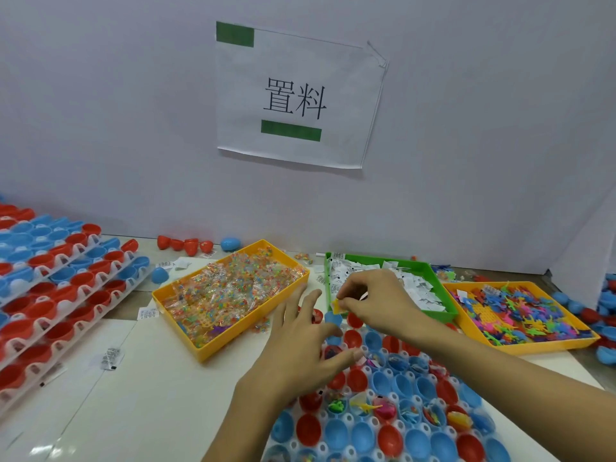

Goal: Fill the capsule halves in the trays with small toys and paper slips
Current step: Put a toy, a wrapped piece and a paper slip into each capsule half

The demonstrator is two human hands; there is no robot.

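While the right hand (373, 305) pinches a small yellow-and-white slip (337, 306) between thumb and fingertips, it hangs just above the far edge of the capsule tray (348, 420), over a blue capsule half (333, 319) at about twelve o'clock of the tray. The left hand (300, 348) lies relaxed and holds nothing; its straight fingers spread over the tray's far-left cups, at about ten o'clock.

Several cups in the middle of the tray already hold toys, but many red and blue ones look bare (the far ones partly hidden by the hands). The risk, as I judge it, is that the light slip misses the narrow cup and falls between cups or onto the table, because it is let go from too high. The left fingers could also knock a loose half out of its seat.

At twelve o'clock from the tray stands the green bin (443, 288) of paper slips, at eleven o'clock the yellow bin (213, 341) of bagged beads, at two o'clock the orange bin (520, 348) of plastic figures. A careless sleeve or wrist may drag pieces over these low walls.
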